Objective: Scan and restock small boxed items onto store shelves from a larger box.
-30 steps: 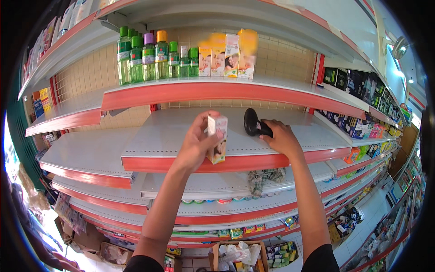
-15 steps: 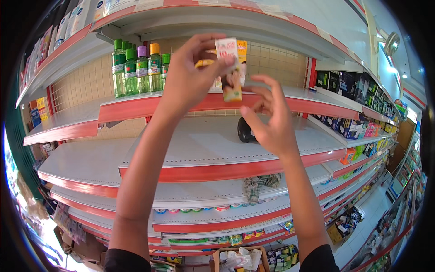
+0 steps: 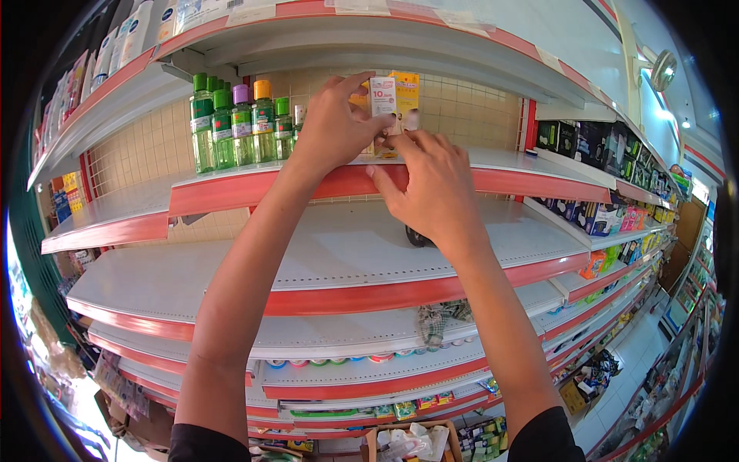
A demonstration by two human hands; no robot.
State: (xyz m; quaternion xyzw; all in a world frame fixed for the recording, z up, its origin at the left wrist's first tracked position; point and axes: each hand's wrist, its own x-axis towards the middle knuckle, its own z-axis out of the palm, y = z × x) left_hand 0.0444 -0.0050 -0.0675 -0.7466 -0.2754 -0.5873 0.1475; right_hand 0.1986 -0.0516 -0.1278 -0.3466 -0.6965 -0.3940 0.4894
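Note:
A small white carton (image 3: 382, 95) with pink print stands upright at the front of the red-edged upper shelf (image 3: 531, 180). Its top and side are gripped between the thumb and fingers of my left hand (image 3: 339, 123). My right hand (image 3: 433, 185) is at the carton's lower end, fingertips against its front and thumb apart by the shelf edge; the fingers partly hide the carton. Directly behind is a yellow carton (image 3: 408, 88), with more yellow packaging partly covered by my left hand. Green-tinted bottles (image 3: 222, 127) with green, purple and orange caps stand left of my hands.
A lower shelf (image 3: 331, 239) carries a dark round object (image 3: 416, 237), mostly behind my right hand. Below it hangs a checked cloth (image 3: 433, 323). An open cardboard box (image 3: 412, 443) with plastic-wrapped things sits at the bottom. Dark packages (image 3: 589, 142) line the shelf at right.
My left hand has brought the white carton down and back from the air onto the shelf, before the yellow carton. My right hand has moved left and in to touch its lower part.

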